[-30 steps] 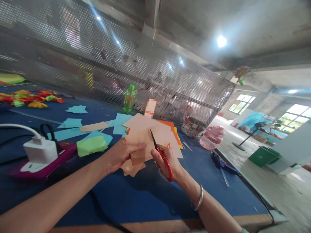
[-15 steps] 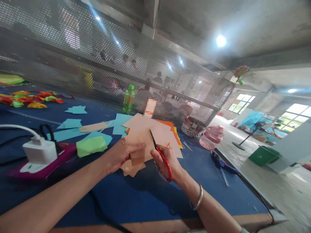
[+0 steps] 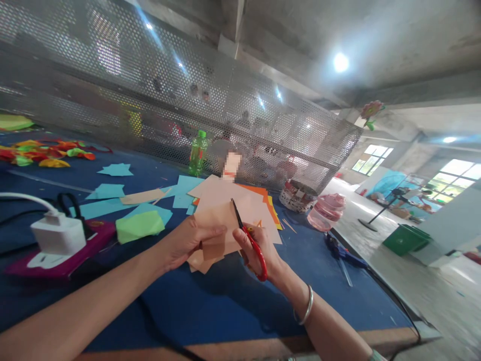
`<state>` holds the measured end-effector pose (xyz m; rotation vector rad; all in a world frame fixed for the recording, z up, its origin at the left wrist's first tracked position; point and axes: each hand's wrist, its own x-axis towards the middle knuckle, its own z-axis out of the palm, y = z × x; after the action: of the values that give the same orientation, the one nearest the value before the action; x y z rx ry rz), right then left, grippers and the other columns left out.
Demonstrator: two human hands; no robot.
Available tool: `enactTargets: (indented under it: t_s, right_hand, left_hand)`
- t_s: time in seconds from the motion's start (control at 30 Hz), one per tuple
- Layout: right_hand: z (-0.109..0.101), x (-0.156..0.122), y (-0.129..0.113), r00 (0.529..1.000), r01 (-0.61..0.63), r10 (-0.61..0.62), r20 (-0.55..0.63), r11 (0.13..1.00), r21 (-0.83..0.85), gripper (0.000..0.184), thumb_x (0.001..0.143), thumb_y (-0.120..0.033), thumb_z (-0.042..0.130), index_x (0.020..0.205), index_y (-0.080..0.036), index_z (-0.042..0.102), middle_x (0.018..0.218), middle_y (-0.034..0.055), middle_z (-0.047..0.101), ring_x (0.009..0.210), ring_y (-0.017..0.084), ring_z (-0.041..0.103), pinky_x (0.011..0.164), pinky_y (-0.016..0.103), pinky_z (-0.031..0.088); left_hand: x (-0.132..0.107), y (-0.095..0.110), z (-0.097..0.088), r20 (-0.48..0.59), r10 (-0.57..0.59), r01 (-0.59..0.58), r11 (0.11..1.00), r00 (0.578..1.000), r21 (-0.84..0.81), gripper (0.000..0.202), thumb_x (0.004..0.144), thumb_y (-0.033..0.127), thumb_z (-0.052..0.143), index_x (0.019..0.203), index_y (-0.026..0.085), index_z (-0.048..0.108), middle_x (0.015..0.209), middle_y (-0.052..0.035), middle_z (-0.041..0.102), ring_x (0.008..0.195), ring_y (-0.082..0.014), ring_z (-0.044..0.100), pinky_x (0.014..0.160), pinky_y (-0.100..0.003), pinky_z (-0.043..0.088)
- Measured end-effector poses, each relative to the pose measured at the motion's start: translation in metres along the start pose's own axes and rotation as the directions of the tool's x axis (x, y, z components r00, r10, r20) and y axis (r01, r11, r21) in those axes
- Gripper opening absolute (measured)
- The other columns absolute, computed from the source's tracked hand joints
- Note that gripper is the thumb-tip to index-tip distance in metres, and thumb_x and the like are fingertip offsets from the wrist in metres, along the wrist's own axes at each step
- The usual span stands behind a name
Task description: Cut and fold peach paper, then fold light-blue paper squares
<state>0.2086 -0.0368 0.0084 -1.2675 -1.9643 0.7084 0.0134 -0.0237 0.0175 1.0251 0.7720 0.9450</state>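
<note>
My left hand [image 3: 184,242] is closed on a folded peach paper sheet [image 3: 215,225], held just above the blue table [image 3: 210,301]. My right hand [image 3: 259,245] grips red-handled scissors [image 3: 251,242] with fingers through the loops; the dark blades point up along the paper's right edge. Under both hands lies a stack of peach and orange paper sheets [image 3: 240,198]. A silver bangle sits on my right wrist.
To the left lie a white charger on a magenta phone [image 3: 60,240], a green paper wad [image 3: 139,225] and cyan scraps [image 3: 107,190]. A green bottle [image 3: 198,153] stands by the perforated metal screen. A woven basket [image 3: 296,198], pink container [image 3: 325,210] and blue glue gun [image 3: 340,250] sit right.
The hands hold almost the same pose. The paper has tilted slightly in my left hand and the scissor blades sit a little further along its edge.
</note>
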Motion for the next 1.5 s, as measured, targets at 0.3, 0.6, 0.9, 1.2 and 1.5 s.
enactTargets:
  t_s: [0.3,0.6,0.9,1.2,1.5]
  right_hand:
    - [0.000,0.001,0.003,0.999,0.035,-0.035,-0.030,0.999,-0.021,0.054,0.092,-0.070,0.046,0.071,-0.020,0.043,0.054,-0.0047,0.042,0.050,0.010,0.049,0.048,0.020,0.031]
    - [-0.001,0.000,0.002,0.999,-0.024,0.024,-0.022,1.000,0.005,0.057,0.092,-0.071,0.045,0.066,-0.021,0.042,0.047,-0.0053,0.044,0.043,0.008,0.044,0.046,0.020,0.031]
    - [-0.003,0.008,0.005,0.985,-0.031,0.071,-0.156,0.970,0.241,0.052,0.089,-0.071,0.050,0.073,-0.021,0.052,0.043,-0.0077,0.043,0.035,0.010,0.046,0.038,0.020,0.034]
    - [-0.037,0.022,0.001,0.969,-0.166,0.208,-0.131,0.948,0.273,0.041,0.085,-0.059,0.062,0.091,-0.019,0.062,0.038,-0.0099,0.044,0.031,0.010,0.043,0.035,0.019,0.036]
    - [-0.008,0.014,-0.008,0.975,-0.221,0.212,0.064,0.935,0.278,0.037,0.073,-0.035,0.070,0.050,-0.020,0.047,0.036,-0.0056,0.047,0.033,0.008,0.045,0.037,0.019,0.033]
  left_hand:
    - [0.001,-0.003,0.000,0.036,0.013,-0.012,1.000,0.999,-0.024,0.037,0.070,0.033,0.086,0.104,0.021,0.078,0.102,-0.0071,0.080,0.090,-0.0263,0.075,0.078,-0.033,0.059]
    - [0.002,-0.005,-0.003,0.060,0.035,-0.036,0.999,0.998,0.009,0.039,0.071,0.033,0.085,0.106,0.019,0.077,0.102,-0.0072,0.080,0.090,-0.0272,0.074,0.079,-0.034,0.059]
    - [0.005,0.001,-0.006,-0.111,0.056,-0.059,0.998,0.992,-0.016,0.047,0.064,0.034,0.089,0.105,0.018,0.076,0.101,-0.0088,0.080,0.096,-0.0303,0.074,0.076,-0.035,0.061]
    - [0.011,0.001,-0.012,-0.267,0.037,-0.044,0.999,0.963,-0.021,0.038,0.060,0.030,0.089,0.095,0.020,0.077,0.096,-0.0063,0.080,0.092,-0.0298,0.074,0.071,-0.034,0.061]
    - [0.008,-0.006,-0.007,-0.067,0.024,-0.013,0.987,0.997,0.159,0.042,0.063,0.043,0.087,0.094,0.017,0.077,0.088,-0.0084,0.079,0.076,-0.0251,0.073,0.069,-0.034,0.059]
